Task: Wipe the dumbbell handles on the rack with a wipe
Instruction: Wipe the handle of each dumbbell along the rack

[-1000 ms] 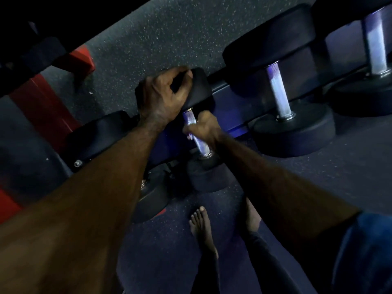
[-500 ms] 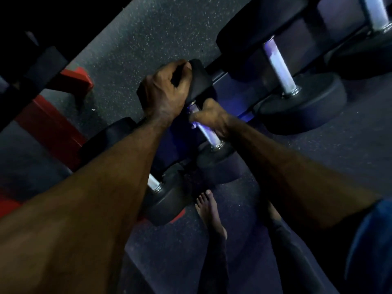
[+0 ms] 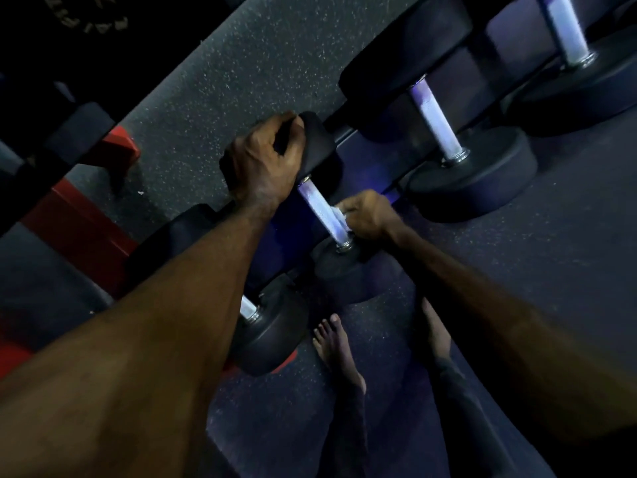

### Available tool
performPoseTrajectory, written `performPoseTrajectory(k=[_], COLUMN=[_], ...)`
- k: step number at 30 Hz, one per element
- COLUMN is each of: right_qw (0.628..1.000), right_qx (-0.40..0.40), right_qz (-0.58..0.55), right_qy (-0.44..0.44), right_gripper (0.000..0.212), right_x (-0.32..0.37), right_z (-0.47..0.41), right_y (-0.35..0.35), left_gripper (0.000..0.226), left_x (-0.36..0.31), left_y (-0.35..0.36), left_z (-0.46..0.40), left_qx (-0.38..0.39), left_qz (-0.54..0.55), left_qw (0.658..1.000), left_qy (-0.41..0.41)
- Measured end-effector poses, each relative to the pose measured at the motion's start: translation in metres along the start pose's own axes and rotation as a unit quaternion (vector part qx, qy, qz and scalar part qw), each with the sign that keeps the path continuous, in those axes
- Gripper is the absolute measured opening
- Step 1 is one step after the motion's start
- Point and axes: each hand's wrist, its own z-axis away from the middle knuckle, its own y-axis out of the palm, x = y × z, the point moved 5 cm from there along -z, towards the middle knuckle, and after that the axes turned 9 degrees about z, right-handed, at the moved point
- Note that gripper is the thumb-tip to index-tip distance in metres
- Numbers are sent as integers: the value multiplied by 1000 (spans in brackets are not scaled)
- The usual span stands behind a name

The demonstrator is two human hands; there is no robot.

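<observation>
A black dumbbell lies on the rack with its shiny handle (image 3: 319, 207) running toward me. My left hand (image 3: 262, 163) grips the dumbbell's far head (image 3: 319, 143) from above. My right hand (image 3: 367, 215) pinches a white wipe (image 3: 339, 217) against the near end of the handle, just above the near head (image 3: 344, 274). Most of the wipe is hidden inside my fingers.
More dumbbells sit on the dark rack rail (image 3: 365, 153): one (image 3: 437, 122) to the right, another (image 3: 568, 32) at far right, one (image 3: 265, 326) lower left under my forearm. Red frame parts (image 3: 79, 232) stand at left. My bare feet (image 3: 336, 346) are on the speckled floor.
My right hand has slid down the handle from near the far head to the near end, baring the upper handle. The left hand keeps its grip on the far head.
</observation>
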Motion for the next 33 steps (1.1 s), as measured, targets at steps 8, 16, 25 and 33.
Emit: performPoseTrajectory(k=[8,16,25,33], right_qw=[979,978,987,975], right_qx=[-143,-174,-160,-220], right_qz=[-142,-113,-26,-21], right_qy=[-24,-1,20,-26], right_gripper=[16,22,30,17], right_x=[21,24,-2,42], right_z=[-4,7,24,1], right_y=[2,6,17,4], left_gripper=[42,41,40,41], left_x=[3,5,1,1], left_y=[-2,-1,-2,-2], left_z=[0,0,-1,-2], left_qx=[-2,-2,-7,-4], left_qz=[-4,-10,-8,-2], left_qw=[1000,1000,1000,1000], left_qy=[9,7,7,11])
